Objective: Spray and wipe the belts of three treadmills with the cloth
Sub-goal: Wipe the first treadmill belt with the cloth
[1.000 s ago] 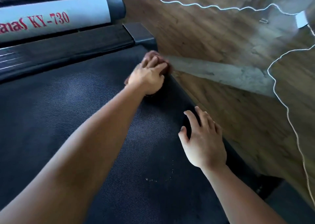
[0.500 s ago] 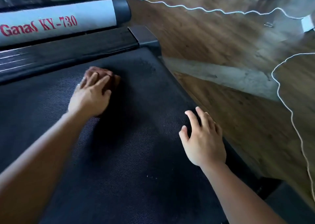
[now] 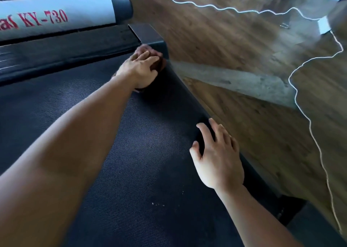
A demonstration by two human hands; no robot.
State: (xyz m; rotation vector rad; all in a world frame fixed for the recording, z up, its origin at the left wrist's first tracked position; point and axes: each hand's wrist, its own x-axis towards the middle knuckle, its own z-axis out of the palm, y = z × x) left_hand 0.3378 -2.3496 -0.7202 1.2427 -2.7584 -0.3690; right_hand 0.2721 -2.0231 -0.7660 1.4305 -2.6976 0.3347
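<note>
- At the far right corner of the black, fine-ribbed treadmill belt (image 3: 93, 134), my left hand (image 3: 139, 70) presses the bunched brown cloth (image 3: 160, 63) down on the surface. The cloth sits just beside the black plastic end cap (image 3: 150, 36) of the side rail.
- The fingers of that hand lie close together across the top of the cloth. They are fairly straight and push down rather than pinch. I cannot see the thumb.
- My right hand (image 3: 217, 156) rests on the belt's right edge nearer to me, fingers lightly spread, thumb apart, holding nothing. I judge it to be a brace.
- I take the step in hand to be wiping this belt's front strip, below the white motor cover with red "KY-730" lettering (image 3: 56, 15).
- To do it well I would keep my palm weight over the cloth and sweep in overlapping lanes across the full width. I would also run the cloth right into the corner seam, where dirt likely gathers.
- Small white specks (image 3: 157, 204) sit on the belt close to my right forearm, so that near part needs a pass too.
- I would lift the bracing hand off any lane before wiping it.
- No spray bottle shows in my view.
- A white cord (image 3: 206, 5) trails over the wooden floor (image 3: 225, 49), apart from the belt.
</note>
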